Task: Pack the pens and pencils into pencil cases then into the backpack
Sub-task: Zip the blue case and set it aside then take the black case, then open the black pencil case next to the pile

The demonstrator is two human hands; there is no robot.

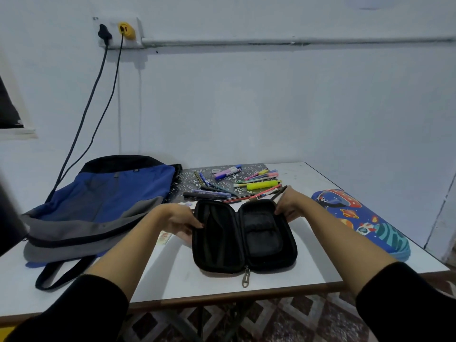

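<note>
Head view: left hand (179, 218) and right hand (290, 206) are holding the pencil case (261, 243) open, fingers (196, 224) clamped on its rims; press halves flat, pens (234, 185) lying at 12 o'clock.

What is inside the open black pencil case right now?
The black pencil case lies open: dark lining in its left half, a mesh pocket in its right. No pens visible inside; anything within the pocket is hidden.

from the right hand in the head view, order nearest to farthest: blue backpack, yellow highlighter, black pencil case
1. black pencil case, gripped by the right hand at its far edge
2. yellow highlighter, just behind the hand
3. blue backpack, far left
</note>
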